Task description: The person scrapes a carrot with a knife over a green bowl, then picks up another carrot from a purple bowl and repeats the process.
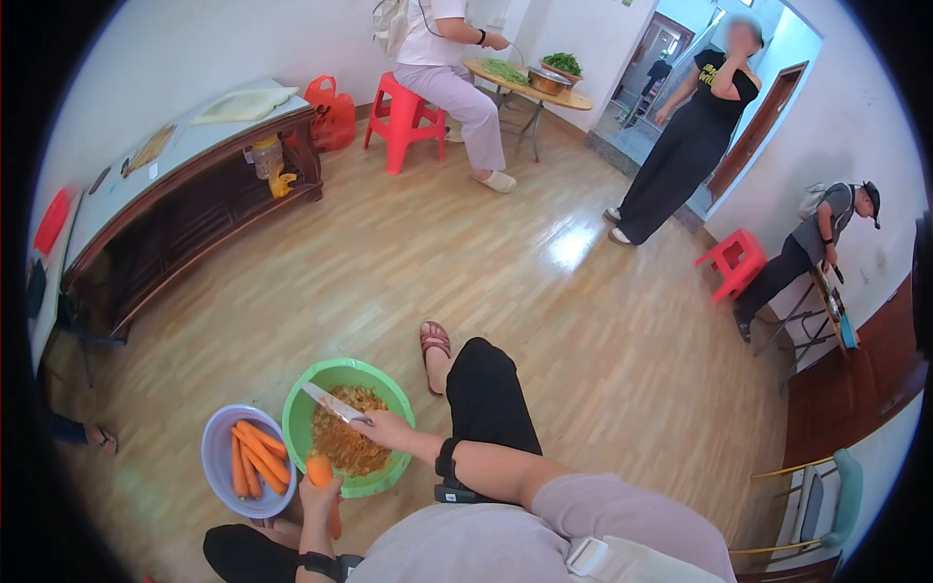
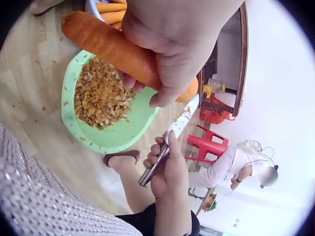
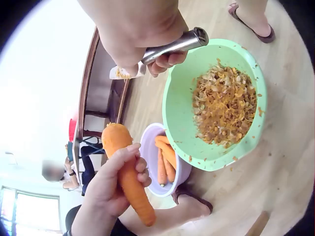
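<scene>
My left hand (image 1: 316,503) grips a thick peeled carrot (image 3: 129,179) round its middle, with the fat end pointing up. My right hand (image 1: 387,429) holds a knife (image 2: 183,120) by its metal handle; orange bits cling to the broad blade. In the left wrist view the blade tip lies close by the carrot's end. Both hands are over or beside a light green basin (image 3: 177,105), which holds a heap of shredded or chopped orange and pale bits (image 3: 224,108). Beside it, a lilac basin (image 1: 216,432) contains several whole carrots (image 1: 260,455).
A low cabinet (image 1: 204,141) stands along the left wall. Across the room, a seated person (image 1: 457,58) works at a small round table (image 1: 573,97). Another person (image 1: 680,136) stands by the doorway, and a third (image 1: 816,233) bends over a table at right. Red stools (image 1: 403,121) stand about.
</scene>
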Demonstrator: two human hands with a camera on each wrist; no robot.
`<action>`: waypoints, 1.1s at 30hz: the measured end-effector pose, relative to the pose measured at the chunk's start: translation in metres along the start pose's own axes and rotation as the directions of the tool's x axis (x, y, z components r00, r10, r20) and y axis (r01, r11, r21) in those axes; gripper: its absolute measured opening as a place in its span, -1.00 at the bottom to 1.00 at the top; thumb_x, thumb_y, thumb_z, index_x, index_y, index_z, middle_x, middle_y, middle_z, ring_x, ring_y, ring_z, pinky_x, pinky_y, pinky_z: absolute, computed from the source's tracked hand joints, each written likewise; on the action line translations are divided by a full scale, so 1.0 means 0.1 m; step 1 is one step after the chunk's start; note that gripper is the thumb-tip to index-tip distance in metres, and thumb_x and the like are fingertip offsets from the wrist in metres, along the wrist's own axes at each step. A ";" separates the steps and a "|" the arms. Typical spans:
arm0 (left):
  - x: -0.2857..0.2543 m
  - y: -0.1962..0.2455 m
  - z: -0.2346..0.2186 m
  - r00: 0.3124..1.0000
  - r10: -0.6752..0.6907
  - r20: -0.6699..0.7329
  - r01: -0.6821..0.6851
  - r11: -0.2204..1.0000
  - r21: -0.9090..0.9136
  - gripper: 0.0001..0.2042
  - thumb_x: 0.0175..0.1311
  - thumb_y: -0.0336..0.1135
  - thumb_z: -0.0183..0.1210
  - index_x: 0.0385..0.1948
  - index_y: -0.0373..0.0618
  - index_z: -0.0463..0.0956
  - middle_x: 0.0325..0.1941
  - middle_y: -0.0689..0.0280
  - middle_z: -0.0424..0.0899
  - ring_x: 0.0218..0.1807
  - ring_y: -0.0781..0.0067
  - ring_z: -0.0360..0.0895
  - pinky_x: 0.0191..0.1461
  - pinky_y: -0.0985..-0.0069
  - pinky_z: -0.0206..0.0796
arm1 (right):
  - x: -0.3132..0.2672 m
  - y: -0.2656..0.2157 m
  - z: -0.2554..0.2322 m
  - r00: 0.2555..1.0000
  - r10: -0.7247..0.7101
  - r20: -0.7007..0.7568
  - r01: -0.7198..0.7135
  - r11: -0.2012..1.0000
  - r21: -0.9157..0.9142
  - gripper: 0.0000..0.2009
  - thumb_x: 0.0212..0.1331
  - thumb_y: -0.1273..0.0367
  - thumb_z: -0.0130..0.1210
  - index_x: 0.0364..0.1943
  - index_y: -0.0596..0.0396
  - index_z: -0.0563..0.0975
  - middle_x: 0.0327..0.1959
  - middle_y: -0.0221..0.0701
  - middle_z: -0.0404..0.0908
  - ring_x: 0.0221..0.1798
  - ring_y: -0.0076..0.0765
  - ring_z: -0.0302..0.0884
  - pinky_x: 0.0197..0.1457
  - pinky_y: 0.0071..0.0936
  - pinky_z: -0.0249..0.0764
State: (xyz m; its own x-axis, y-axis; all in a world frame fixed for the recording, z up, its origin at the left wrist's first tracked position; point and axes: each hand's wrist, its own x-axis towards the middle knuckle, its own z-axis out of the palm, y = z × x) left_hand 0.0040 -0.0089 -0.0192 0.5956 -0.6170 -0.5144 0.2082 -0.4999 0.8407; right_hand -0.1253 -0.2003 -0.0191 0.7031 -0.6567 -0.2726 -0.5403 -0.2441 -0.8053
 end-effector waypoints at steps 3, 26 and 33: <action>-0.03 -0.01 0.00 0.999 0.028 0.038 -0.029 0.999 0.031 -0.67 -0.14 -0.39 0.30 -0.30 -0.25 0.43 -0.52 0.30 0.50 -0.62 0.50 0.45 -0.60 0.56 0.35 | 0.01 0.16 0.08 0.997 0.033 0.074 -0.026 0.996 -0.087 -0.55 0.15 0.01 0.00 -0.32 0.18 0.58 -0.47 -0.09 0.59 -0.37 -0.01 0.58 -0.27 -0.17 0.45; 0.00 -0.07 -0.05 0.992 0.026 0.121 -0.024 1.000 -0.017 -0.60 -0.08 -0.52 0.15 -0.10 -0.24 0.36 -0.32 0.21 0.51 -0.45 0.40 0.51 -0.42 0.48 0.44 | -0.32 -0.57 -0.12 0.983 -0.157 0.092 0.153 0.987 0.049 -0.60 0.23 0.05 -0.05 -0.33 0.14 0.56 -0.48 -0.18 0.56 -0.40 -0.17 0.55 -0.31 -0.27 0.42; -0.11 0.15 -0.01 0.990 0.092 0.106 -0.078 0.989 -0.122 -0.64 -0.12 -0.51 0.13 -0.16 -0.22 0.40 -0.52 0.34 0.46 -0.61 0.49 0.44 -0.57 0.56 0.32 | -0.16 -0.30 0.02 0.980 -0.103 0.171 0.173 0.865 -0.471 -0.58 0.21 0.02 -0.11 -0.44 0.05 0.60 -0.45 -0.20 0.62 -0.34 -0.01 0.59 -0.29 -0.09 0.47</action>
State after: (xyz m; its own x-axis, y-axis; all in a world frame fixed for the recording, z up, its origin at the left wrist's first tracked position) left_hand 0.0014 -0.0085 -0.0006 0.5264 -0.7212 -0.4503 0.2541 -0.3719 0.8928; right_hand -0.1199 -0.1811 0.0087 0.8237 -0.4961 -0.2746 -0.5634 -0.6611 -0.4955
